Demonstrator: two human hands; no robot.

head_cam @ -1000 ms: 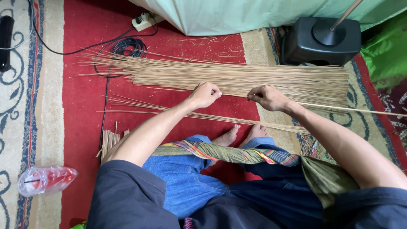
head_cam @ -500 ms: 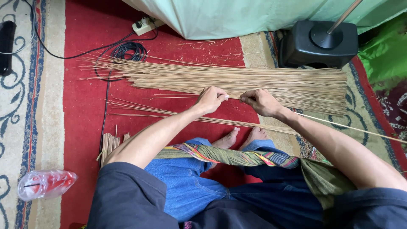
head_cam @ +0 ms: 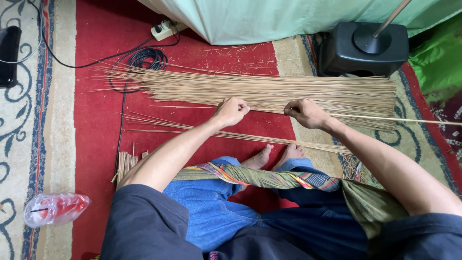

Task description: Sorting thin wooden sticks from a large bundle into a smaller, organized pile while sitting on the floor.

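Both hands pinch one thin, pale tan stick (head_cam: 385, 118), fingers curled in and pressed tight against thumb. The left hand (head_cam: 231, 111) nips it at its near end, fingertips (head_cam: 244, 109) bunched together. The right hand (head_cam: 308, 113) grips the same stick a little further along, knuckles up, fingertips (head_cam: 289, 111) closed on it. The short stretch between the two hands is hard to make out against the sticks behind it.

The stick is very slender, straight and smooth, light straw in colour. Its long axis runs side to side across the view, almost level. From the right hand it reaches out to the person's right, past the forearm, and leaves the picture at the right edge.

Just beyond the hands lies a big sheaf of similar sticks (head_cam: 269, 91), laid flat on a red carpet (head_cam: 96, 144), also running left to right, its left ends fanned and ragged. A thinner row of sticks (head_cam: 202, 131) lies nearer the body, slanting slightly, passing just in front of the person's bare feet (head_cam: 274, 153). A small heap of short cut pieces (head_cam: 126, 161) sits by the left elbow.

Further out: a coiled black cable (head_cam: 144, 58), a white power strip (head_cam: 164, 29), a black stand base (head_cam: 365, 45), pale green cloth (head_cam: 269, 19), and a clear plastic bottle with red inside (head_cam: 55, 208) at lower left.
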